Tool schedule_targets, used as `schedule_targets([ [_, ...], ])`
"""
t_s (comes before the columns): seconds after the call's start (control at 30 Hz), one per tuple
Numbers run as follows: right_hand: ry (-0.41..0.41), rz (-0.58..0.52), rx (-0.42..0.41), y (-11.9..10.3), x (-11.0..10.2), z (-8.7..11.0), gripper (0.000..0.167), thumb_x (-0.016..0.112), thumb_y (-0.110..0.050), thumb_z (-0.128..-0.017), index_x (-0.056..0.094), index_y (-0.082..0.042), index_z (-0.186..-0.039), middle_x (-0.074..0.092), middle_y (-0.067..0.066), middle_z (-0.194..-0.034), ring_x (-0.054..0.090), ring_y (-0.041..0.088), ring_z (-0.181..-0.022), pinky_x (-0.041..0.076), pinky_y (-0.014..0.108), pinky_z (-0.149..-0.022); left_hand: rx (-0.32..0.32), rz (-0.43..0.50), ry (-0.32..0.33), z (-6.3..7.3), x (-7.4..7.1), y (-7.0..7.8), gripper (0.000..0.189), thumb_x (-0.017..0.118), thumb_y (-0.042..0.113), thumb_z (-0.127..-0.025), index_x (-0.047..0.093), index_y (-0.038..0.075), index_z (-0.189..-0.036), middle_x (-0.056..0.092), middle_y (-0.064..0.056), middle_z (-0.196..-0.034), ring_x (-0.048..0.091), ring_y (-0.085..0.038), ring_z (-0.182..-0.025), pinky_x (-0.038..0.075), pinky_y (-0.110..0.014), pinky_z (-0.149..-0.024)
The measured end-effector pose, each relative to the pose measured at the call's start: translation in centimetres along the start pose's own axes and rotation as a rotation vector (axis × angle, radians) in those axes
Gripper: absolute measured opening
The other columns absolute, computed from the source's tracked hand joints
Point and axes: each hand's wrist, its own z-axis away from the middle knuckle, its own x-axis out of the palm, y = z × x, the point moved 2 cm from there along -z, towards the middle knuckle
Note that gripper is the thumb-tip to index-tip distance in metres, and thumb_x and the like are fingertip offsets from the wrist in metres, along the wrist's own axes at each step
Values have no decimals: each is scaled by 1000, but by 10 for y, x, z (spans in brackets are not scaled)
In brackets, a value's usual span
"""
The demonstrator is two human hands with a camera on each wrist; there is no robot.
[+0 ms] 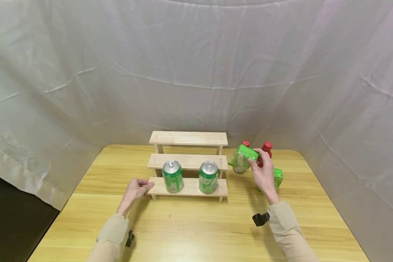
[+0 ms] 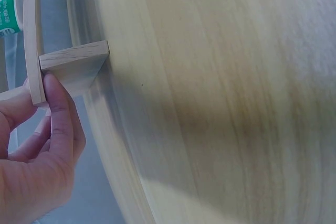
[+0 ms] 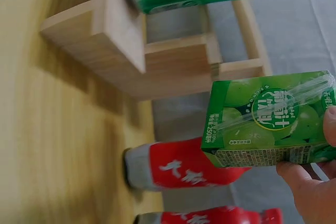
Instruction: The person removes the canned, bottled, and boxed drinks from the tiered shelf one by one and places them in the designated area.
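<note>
A three-tier wooden shelf (image 1: 188, 162) stands on the table, and two green drink cans (image 1: 172, 177) (image 1: 208, 178) are upright on its lowest tier. My left hand (image 1: 137, 190) pinches the left end of that lowest board (image 2: 32, 51) between thumb and fingers. To the right of the shelf, my right hand (image 1: 263, 173) holds a green juice box (image 3: 268, 119) in the air, tilted, with grapes printed on its side. Two red-labelled bottles (image 3: 194, 163) (image 3: 210, 217) stand behind the raised box, partly hidden by it and the hand.
Another green juice box (image 1: 278, 177) is on the table beside my right wrist, partly covered by it. The wooden table (image 1: 196, 229) is bounded by grey cloth (image 1: 196, 72) at the back and sides. The shelf's middle (image 1: 186, 161) and top tiers (image 1: 188, 138) rise behind the cans.
</note>
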Motion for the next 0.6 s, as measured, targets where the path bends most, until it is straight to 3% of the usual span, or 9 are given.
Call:
schedule_targets([
  [0.17, -10, 49, 10, 14, 2, 4, 37, 67, 2, -92, 58, 6, -127, 59, 25, -118, 52, 21, -96, 38, 11, -79, -1, 3, -2, 1, 1, 0, 45, 66, 19, -97, 59, -18, -121, 69, -31, -108, 69, -24, -87, 59, -41, -85],
  [0.4, -85, 94, 59, 28, 7, 8, 37, 65, 0, -94, 56, 7, -129, 57, 28, -128, 54, 41, -118, 43, 50, -103, -3, 2, -7, 1, 0, 1, 47, 66, 21, -98, 59, -18, -122, 70, -31, -109, 69, -23, -88, 59, -42, -87],
  [0.5, -130, 125, 72, 34, 9, 8, 38, 64, -2, -95, 55, 6, -131, 56, 28, -133, 52, 44, -125, 40, 58, -108, -7, 18, -10, 1, 0, 1, 47, 66, 20, -98, 58, -18, -123, 69, -32, -111, 70, -21, -86, 60, -41, -86],
  [0.6, -169, 162, 103, 39, 11, 9, 38, 63, -5, -97, 54, 4, -133, 55, 27, -133, 53, 43, -122, 42, 58, -105, -15, 28, -13, 1, 0, 1, 47, 66, 20, -98, 57, -18, -125, 68, -33, -114, 70, -20, -86, 60, -41, -87],
])
